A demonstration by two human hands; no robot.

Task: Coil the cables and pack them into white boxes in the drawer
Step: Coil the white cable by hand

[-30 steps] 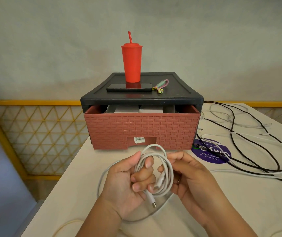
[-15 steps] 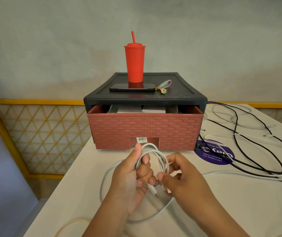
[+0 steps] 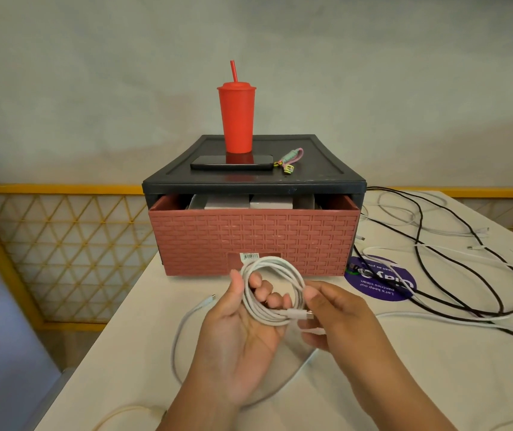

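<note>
Cable (image 3: 272,289), white, wound into a small coil of several loops, held in the air just in front of the drawer (image 3: 253,241), level w/ its handle notch. Left hand (image 3: 242,334) palm-up, fingers curled through the coil's centre, thumb on the outer left side: closed on the coil. Right hand (image 3: 339,318) pinches the plug end at the coil's lower right, thumb + forefinger narrow; other fingers loosely bent.

Drawer partly open; white boxes (image 3: 250,202) visible inside at the back, lids seem on, can't tell if any is free. More cables (image 3: 454,259), black + white, lie loose on the table (image 3: 435,384) right of the drawer. Another white lead loops on the table below the hands; its plug lies front-left of the drawer. Whether it joins the coil: can't tell.

Handling, est.: cable light, soft, springy, so loops likely to fan out if grip slackens. Smooth jacket, prob. a bit slippery. Best hold = across the whole bundle, all loops pinched together, plug tucked or wrapped round first. Avoid pulling at the plug neck (weak pt). Red cup (image 3: 237,119) w/ straw + phone (image 3: 231,162) on top of the drawer unit; a hard tug on the drawer could tip the cup.
</note>
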